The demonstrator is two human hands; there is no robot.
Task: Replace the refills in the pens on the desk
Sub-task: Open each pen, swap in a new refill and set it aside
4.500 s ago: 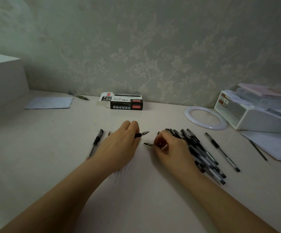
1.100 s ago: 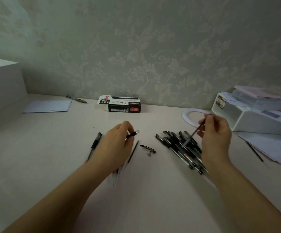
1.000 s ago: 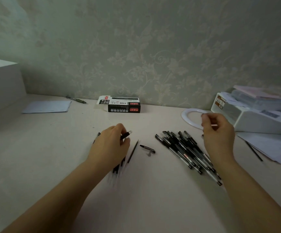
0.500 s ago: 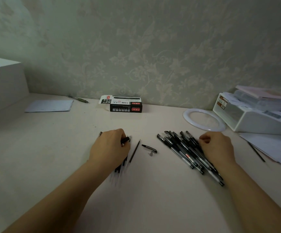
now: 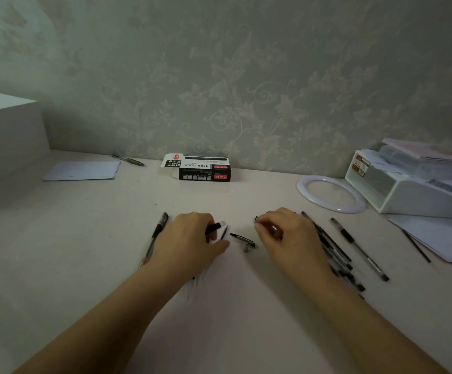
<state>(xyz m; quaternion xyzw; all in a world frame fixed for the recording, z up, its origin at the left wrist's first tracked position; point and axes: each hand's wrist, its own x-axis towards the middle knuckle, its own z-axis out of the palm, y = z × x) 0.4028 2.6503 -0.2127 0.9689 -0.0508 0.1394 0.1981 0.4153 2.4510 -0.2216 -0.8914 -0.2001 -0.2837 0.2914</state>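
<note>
My left hand (image 5: 189, 244) pinches a pen barrel (image 5: 214, 228), open end toward 2 o'clock. My right hand (image 5: 287, 233) curls over the pen pile (image 5: 335, 255); I cannot tell what it pinches. A thin refill (image 5: 224, 232) and tip cone (image 5: 242, 239) lie between my hands. I should feed the refill straight, then screw the cone on gently. The pale counter (image 5: 84, 238) meets floral wallpaper at 12 o'clock, the refill box (image 5: 204, 171) against it.

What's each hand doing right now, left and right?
Left hand: fingers curled round a pen barrel, holding it.
Right hand: fingers curled at the near end of the pen pile; whether it grips anything cannot be told.
</note>
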